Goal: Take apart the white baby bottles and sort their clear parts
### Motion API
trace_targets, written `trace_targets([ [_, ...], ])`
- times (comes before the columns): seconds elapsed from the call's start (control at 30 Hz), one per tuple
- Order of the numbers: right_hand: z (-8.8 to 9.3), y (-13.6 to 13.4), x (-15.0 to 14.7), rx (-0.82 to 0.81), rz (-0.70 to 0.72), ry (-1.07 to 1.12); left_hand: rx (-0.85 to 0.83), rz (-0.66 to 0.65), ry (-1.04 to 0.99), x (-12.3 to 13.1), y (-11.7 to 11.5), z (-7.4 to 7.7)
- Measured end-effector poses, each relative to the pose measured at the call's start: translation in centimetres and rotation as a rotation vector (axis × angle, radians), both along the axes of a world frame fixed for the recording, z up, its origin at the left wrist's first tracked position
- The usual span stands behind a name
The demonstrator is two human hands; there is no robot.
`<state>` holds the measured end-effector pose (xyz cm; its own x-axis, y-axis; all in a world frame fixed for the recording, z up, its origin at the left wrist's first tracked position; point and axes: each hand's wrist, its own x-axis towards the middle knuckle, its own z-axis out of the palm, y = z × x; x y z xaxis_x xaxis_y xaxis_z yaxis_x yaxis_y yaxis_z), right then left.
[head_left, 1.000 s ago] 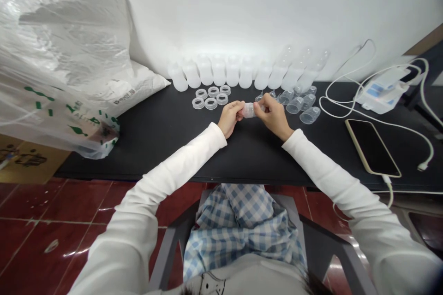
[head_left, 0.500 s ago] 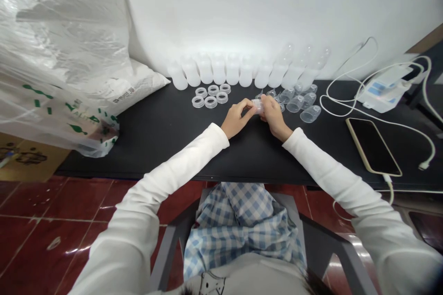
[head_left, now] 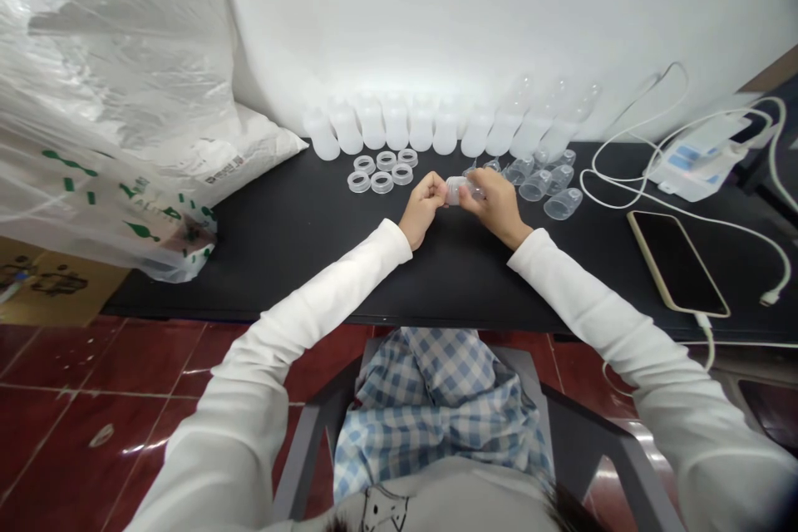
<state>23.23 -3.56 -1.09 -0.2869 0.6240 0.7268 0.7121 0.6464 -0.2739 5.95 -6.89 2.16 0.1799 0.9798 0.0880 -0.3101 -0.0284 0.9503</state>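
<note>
Over the black table (head_left: 299, 241), my left hand (head_left: 422, 209) and my right hand (head_left: 495, 204) meet, both closed on one small clear plastic piece (head_left: 454, 189) held between the fingertips. Several clear plastic rings (head_left: 381, 170) lie just left of my left hand. To the right of my right hand lie several clear domed caps (head_left: 549, 183). A row of white plastic bottles (head_left: 399, 131) stands along the wall behind them; the rightmost ones carry clear caps.
A large clear plastic bag (head_left: 105, 100) covers the table's left end. On the right lie a phone (head_left: 677, 262) with a white cable (head_left: 736, 220) and a white device (head_left: 701, 158). A cardboard box (head_left: 43, 291) stands on the red tiled floor at left.
My left hand opened and reached toward the piece half a second ago, then closed on it again. Both hands stayed at the same spot on the table.
</note>
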Motion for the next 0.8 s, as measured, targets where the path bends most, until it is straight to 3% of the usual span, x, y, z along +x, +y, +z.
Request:
trace_targets([
  [0.2,1.3,0.3,0.7,0.025,0.136,-0.240,-0.099,-0.055,0.050,-1.3,1.6,0.8],
  [0.33,1.5,0.2,0.8,-0.030,0.212,-0.291,-0.175,-0.093,0.063,-2.2,2.4,1.0],
  [0.47,0.8,-0.1,0.4,-0.097,0.230,-0.101,-0.147,-0.066,0.039,-2.0,2.6,0.6],
  [0.7,-0.6,-0.4,-1.0,-0.369,0.121,0.461,0.222,0.028,0.226,-0.8,1.1,-0.1],
  [0.8,-0.8,-0.4,-1.2,-0.392,0.124,0.482,0.178,0.062,0.178,-0.6,0.9,-0.5],
])
